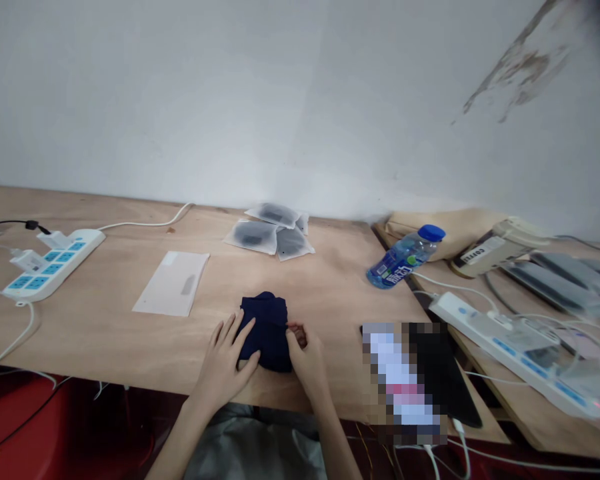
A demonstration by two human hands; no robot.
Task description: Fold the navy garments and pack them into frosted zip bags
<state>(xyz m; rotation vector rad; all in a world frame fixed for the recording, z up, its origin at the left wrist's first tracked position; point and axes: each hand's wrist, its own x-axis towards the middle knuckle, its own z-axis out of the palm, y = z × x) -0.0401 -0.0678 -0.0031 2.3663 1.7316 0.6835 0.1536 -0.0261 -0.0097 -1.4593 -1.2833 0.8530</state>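
A folded piece of navy cloth lies on the wooden table close to its front edge. Which kind of garment it is, I cannot tell. My left hand rests on the cloth's left side with its fingers spread. At the right edge, my right hand pinches the cloth between thumb and curled fingers. To the left lies a flat frosted plastic bag, with a small grey label mark showing on it. Behind the cloth, near the wall, several frosted bags with dark contents are piled.
A blue-capped bottle lies tilted on the right. A phone, its screen pixelated, is near the front edge. Power strips with cables sit on both sides. Farther right are a coffee-labelled container and more dark packages.
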